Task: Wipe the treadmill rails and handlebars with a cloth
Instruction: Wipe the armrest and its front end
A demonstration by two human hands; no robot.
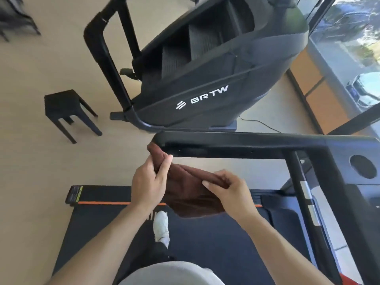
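The treadmill (205, 239) fills the lower view, its handlebar (236, 144) crossing toward three o'clock. Brown cloth (189, 194) hangs below it, pinched by left hand (149, 185) and right hand (230, 191). Wiping looks barely begun.

Cloth (191, 194): lower edge hidden behind right hand (230, 192); upper corner covered by left hand (150, 182). Handlebar (246, 140): cut off at right edge. Stool (65, 108): blurred. Shoe (161, 225): partly hidden by left forearm.
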